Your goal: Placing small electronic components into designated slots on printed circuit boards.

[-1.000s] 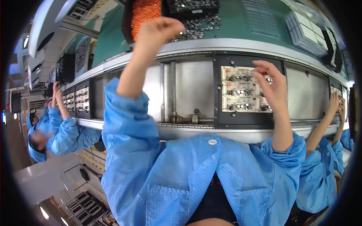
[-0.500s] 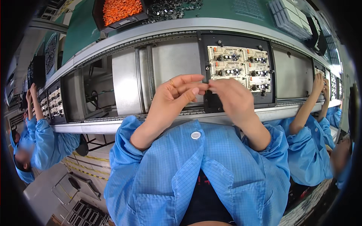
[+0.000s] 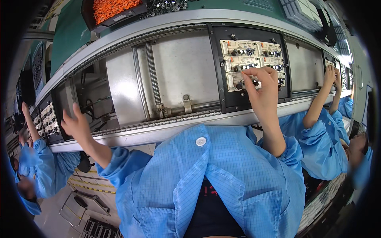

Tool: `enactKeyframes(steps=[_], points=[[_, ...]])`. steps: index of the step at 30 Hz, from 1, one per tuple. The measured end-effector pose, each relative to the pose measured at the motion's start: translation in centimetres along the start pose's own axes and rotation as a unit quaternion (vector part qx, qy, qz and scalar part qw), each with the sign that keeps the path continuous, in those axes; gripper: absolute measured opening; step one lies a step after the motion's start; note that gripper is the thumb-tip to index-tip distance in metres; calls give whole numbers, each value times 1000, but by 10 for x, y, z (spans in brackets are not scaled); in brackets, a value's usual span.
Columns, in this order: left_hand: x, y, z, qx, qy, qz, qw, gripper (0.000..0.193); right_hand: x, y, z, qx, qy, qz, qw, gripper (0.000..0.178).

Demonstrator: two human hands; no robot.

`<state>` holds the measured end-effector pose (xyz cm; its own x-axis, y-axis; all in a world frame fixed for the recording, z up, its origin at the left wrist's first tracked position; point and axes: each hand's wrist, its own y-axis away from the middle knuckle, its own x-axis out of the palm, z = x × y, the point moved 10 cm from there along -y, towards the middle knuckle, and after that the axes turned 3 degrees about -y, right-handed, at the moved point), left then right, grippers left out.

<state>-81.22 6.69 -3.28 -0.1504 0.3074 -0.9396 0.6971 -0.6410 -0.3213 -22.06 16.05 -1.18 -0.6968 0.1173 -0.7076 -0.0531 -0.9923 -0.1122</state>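
My right hand (image 3: 262, 87) is over the lower left of a block of circuit boards (image 3: 254, 59), thumb and fingers pinched together. A speck of orange shows at its fingertips, too small to name, and the fingers cover part of the boards. Capacitors and small orange parts stand on these cream boards, which sit in a black carrier frame (image 3: 223, 93) on the conveyor. Far to the left, my left hand (image 3: 77, 125) is over the conveyor's near rail, fingers apart and holding nothing. Another black carrier with boards (image 3: 49, 119) lies just beyond it.
Across the conveyor, a dark bin of orange parts (image 3: 115, 10) stands beside loose black parts (image 3: 164, 6) on a green surface. White trays (image 3: 301, 14) are stacked at the far right. Co-workers in blue sit at left (image 3: 59, 172) and right (image 3: 321, 146).
My hands were together before the carrier and have parted. The left has swung far left with fingers spreading; the right has moved onto the lower boards. The whole view has shifted slightly.
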Motion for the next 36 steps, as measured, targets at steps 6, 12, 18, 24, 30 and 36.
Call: enactKeyframes(steps=[6, 12, 18, 24, 30, 36], points=[[50, -14, 122, -151, -188, 82, 967, 100, 7, 1, 14, -77, 178, -34, 980, 7], [67, -34, 155, -134, -179, 89, 971, 99, 13, -3, -4, 31, 111, -13, 993, 12], [75, -30, 153, -104, -209, 81, 969, 96, 13, -3, -10, 49, 145, -28, 988, 15], [64, -27, 137, -102, -189, 73, 974, 88, 15, -4, -27, 102, 100, -9, 990, 17], [59, -26, 136, -106, -173, 67, 977, 83, 17, -5, -43, 150, 44, 7, 988, 17], [55, -22, 132, -107, -163, 56, 979, 78, 22, -1, -60, 216, -30, 25, 976, 16]])
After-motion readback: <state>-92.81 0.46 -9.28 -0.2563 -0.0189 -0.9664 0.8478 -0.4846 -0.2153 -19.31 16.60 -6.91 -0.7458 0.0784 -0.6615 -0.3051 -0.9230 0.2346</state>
